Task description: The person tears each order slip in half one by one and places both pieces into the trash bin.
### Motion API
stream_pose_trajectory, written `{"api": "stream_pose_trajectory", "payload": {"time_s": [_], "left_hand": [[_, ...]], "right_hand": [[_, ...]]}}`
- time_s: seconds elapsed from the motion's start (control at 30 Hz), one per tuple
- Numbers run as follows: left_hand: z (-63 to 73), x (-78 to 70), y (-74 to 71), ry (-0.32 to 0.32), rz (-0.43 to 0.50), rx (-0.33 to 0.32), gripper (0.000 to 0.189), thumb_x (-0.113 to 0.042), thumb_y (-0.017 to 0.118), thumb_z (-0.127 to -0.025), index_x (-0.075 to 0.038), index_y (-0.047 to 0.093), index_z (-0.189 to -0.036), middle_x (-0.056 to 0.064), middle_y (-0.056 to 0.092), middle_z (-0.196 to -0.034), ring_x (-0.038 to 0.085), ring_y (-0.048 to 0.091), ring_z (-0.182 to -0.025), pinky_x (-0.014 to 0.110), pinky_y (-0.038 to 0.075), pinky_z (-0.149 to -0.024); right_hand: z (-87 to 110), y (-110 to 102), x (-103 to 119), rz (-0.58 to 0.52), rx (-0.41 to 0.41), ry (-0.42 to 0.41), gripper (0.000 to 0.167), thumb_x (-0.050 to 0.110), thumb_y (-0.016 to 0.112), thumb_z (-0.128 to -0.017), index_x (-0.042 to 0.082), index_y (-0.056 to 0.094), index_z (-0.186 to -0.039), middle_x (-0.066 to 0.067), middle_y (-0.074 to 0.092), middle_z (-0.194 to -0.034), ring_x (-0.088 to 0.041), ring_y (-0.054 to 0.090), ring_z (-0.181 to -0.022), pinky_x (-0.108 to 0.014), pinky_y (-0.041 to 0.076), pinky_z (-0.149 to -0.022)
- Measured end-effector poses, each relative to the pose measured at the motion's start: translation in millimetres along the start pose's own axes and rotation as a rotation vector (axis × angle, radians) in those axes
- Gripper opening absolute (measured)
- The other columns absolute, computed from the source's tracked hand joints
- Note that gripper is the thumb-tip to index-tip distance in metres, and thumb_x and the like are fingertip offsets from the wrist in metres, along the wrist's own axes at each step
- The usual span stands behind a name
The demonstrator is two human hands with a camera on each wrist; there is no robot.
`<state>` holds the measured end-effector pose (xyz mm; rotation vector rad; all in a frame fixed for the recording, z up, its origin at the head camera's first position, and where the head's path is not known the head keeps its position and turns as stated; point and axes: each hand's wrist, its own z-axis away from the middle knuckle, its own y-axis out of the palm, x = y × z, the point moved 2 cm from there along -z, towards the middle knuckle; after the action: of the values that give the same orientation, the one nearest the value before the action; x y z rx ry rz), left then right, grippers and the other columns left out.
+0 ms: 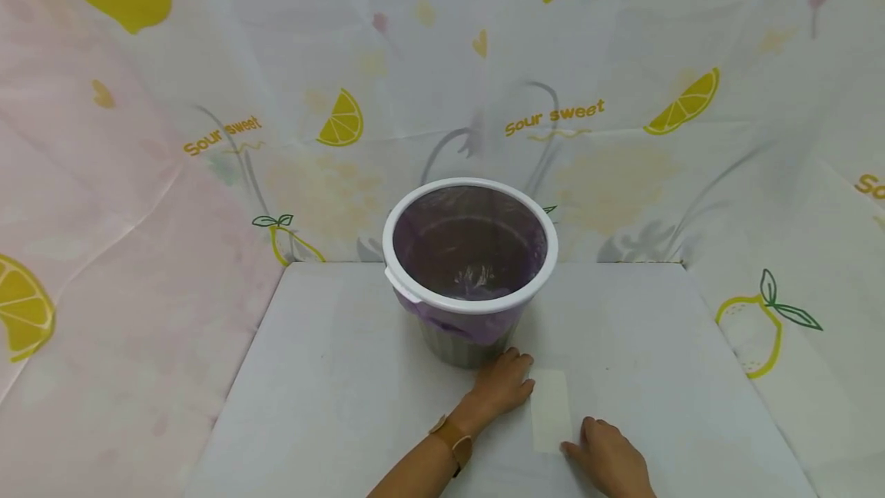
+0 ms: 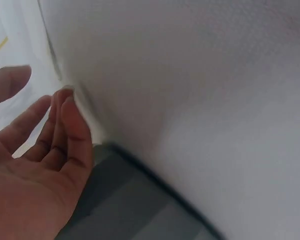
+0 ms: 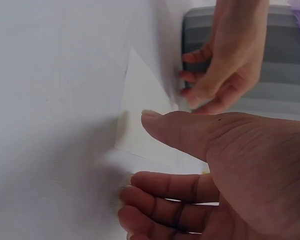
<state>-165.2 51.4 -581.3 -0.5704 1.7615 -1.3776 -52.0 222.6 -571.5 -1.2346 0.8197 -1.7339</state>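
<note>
Both grips loosely spread, we are flanking the cream rectangular sheet [image 1: 551, 411], left hand [image 1: 503, 381] at ten o'clock, right hand [image 1: 610, 458] at four, probably needing an edge pinch.

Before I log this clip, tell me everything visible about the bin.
The bin stands upright on the white table, open at the top. Its tapered grey body looks like ribbed plastic; a smooth white rim, with a tab at near left, tops a thin purple liner that hangs unevenly outside. No contents can be made out. The left hand is beside its base; whether they touch is unclear.
</note>
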Motion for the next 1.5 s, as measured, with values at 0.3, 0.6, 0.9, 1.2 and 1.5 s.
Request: {"api": "stream_pose_trajectory", "payload": {"time_s": [0.3, 0.6, 0.9, 1.2, 1.5], "left_hand": [[-11.5, -3.7, 13.8, -0.055, -0.022, 0.003, 0.022, -0.029, 0.077, -0.096, -0.014, 0.072, -0.112, -0.001, 0.062, -0.098, 0.011, 0.061, -0.085, 0.020, 0.048, -0.070], [-12.4, 0.0, 19.7, -0.084, 0.035, -0.009, 0.018, -0.026, 0.082, -0.091, -0.016, 0.068, -0.097, -0.004, 0.057, -0.089, 0.009, 0.057, -0.078, 0.018, 0.046, -0.067], [-10.9, 4.3, 17.4, -0.112, 0.197, 0.005, 0.016, -0.020, 0.084, -0.090, -0.014, 0.069, -0.090, -0.008, 0.054, -0.080, 0.003, 0.050, -0.070, 0.016, 0.043, -0.061], [-8.0, 6.7, 9.3, -0.145, 0.477, 0.016, 0.015, -0.015, 0.081, -0.092, -0.013, 0.068, -0.087, -0.010, 0.060, -0.076, 0.002, 0.051, -0.067, 0.020, 0.045, -0.062], [-4.6, 10.0, 0.1, -0.164, 0.697, 0.032, 0.014, -0.009, 0.079, -0.093, -0.010, 0.066, -0.088, -0.010, 0.058, -0.076, 0.003, 0.053, -0.066, 0.021, 0.048, -0.062]], "right_hand": [[4.4, 10.3, -1.8, -0.012, -0.031, 0.028, 0.044, 0.030, 0.087, -0.085, 0.007, 0.052, -0.072, -0.001, 0.049, -0.064, -0.016, 0.049, -0.057, -0.033, 0.044, -0.052], [3.4, 12.4, 5.2, -0.031, 0.002, 0.063, 0.038, 0.022, 0.086, -0.088, 0.006, 0.055, -0.073, -0.001, 0.051, -0.064, -0.016, 0.050, -0.058, -0.033, 0.046, -0.054], [-0.6, 15.0, 6.2, -0.026, 0.029, 0.115, 0.037, 0.018, 0.087, -0.086, 0.003, 0.054, -0.077, -0.004, 0.050, -0.067, -0.018, 0.049, -0.061, -0.034, 0.045, -0.058], [0.5, 17.0, -4.6, -0.120, -0.059, 0.062, 0.043, 0.022, 0.089, -0.083, 0.002, 0.053, -0.092, -0.002, 0.047, -0.073, -0.019, 0.047, -0.064, -0.035, 0.042, -0.056], [0.4, 10.6, -3.7, -0.200, -0.112, 0.012, 0.037, 0.010, 0.081, -0.089, 0.011, 0.048, -0.073, -0.001, 0.042, -0.067, -0.016, 0.041, -0.059, -0.031, 0.034, -0.054]]}}
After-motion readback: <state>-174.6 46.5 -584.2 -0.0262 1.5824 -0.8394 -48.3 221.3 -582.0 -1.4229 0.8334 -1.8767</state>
